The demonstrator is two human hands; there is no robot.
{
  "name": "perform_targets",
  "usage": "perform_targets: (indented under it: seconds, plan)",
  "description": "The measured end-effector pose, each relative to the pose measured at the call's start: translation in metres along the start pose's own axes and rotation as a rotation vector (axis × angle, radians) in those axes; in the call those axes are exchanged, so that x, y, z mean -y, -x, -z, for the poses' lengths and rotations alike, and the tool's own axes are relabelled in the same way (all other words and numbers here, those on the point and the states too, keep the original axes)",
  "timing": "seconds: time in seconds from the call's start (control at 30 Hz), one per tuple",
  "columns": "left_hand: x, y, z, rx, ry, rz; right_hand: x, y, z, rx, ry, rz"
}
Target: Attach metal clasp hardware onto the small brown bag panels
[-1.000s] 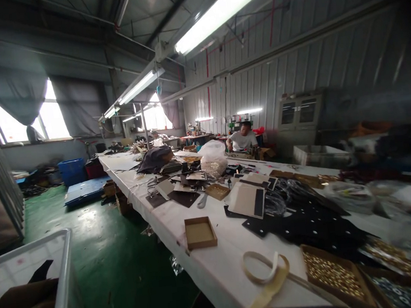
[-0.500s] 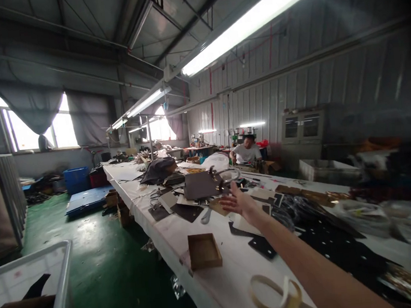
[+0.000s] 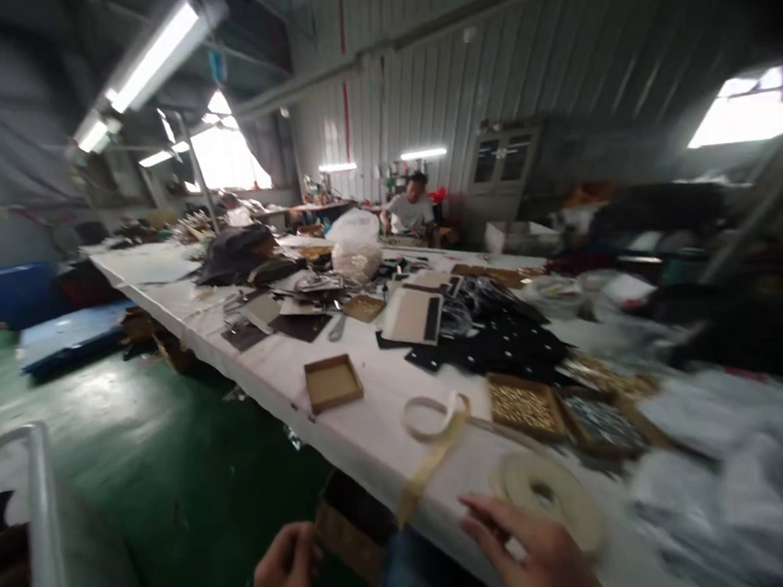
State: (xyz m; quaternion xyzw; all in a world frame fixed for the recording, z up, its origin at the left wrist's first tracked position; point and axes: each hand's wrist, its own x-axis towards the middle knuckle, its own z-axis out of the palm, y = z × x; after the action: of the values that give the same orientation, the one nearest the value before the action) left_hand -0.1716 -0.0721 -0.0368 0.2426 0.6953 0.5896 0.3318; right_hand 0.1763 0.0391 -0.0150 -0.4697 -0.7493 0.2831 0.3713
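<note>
My right hand (image 3: 535,552) lies low at the near edge of the long white table (image 3: 371,443), fingers spread, its fingertips against a cream tape roll (image 3: 548,498). My left hand (image 3: 285,582) hangs below the table edge with the fingers curled in; nothing shows in it. A brown cardboard box (image 3: 346,536) sits under the table between my hands. A loose loop of cream tape (image 3: 437,415) trails off the table edge just beyond.
A shallow cardboard tray (image 3: 333,382), a tray of gold studs (image 3: 525,406) and black cut pieces (image 3: 500,349) lie further along the table. A person (image 3: 411,210) sits at the far end. A white bin (image 3: 37,512) stands at my left on the green floor (image 3: 133,420).
My right arm, stretched far out over the table half a second ago, has drawn back to the near edge by the tape roll. My left hand has come into view. The view has dropped and swung right.
</note>
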Motion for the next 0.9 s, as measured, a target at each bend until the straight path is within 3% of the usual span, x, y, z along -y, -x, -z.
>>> perform_targets:
  seconds: [0.07, 0.13, 0.27, 0.43, 0.6, 0.73, 0.83, 0.9]
  plan:
    - [0.017, -0.025, -0.023, 0.184, -0.055, -0.082, -0.017, 0.027, 0.038, -0.126, 0.100, -0.124]
    - [0.024, -0.041, -0.053, 0.266, -0.097, -0.188, -0.031, 0.048, 0.068, -0.213, 0.184, -0.196]
    - [-0.001, -0.043, -0.116, 0.441, -0.229, -0.394, -0.051, 0.077, 0.092, -0.262, 0.276, -0.156]
    - [-0.050, -0.040, -0.190, 0.590, -0.439, -0.695, -0.064, 0.071, 0.080, -0.217, 0.404, -0.001]
    - [-0.065, -0.058, -0.248, 0.761, -0.619, -0.908, -0.081, 0.051, 0.059, -0.137, 0.524, 0.021]
    - [-0.059, -0.072, -0.273, 0.813, -0.830, -0.918, -0.091, 0.042, 0.050, -0.110, 0.553, 0.002]
    - [-0.055, -0.082, -0.278, 0.808, -0.900, -0.927, -0.094, 0.040, 0.050, -0.113, 0.539, 0.000]
    - [-0.053, -0.089, -0.277, 0.878, -0.931, -0.974, -0.096, 0.040, 0.052, -0.116, 0.517, 0.004]
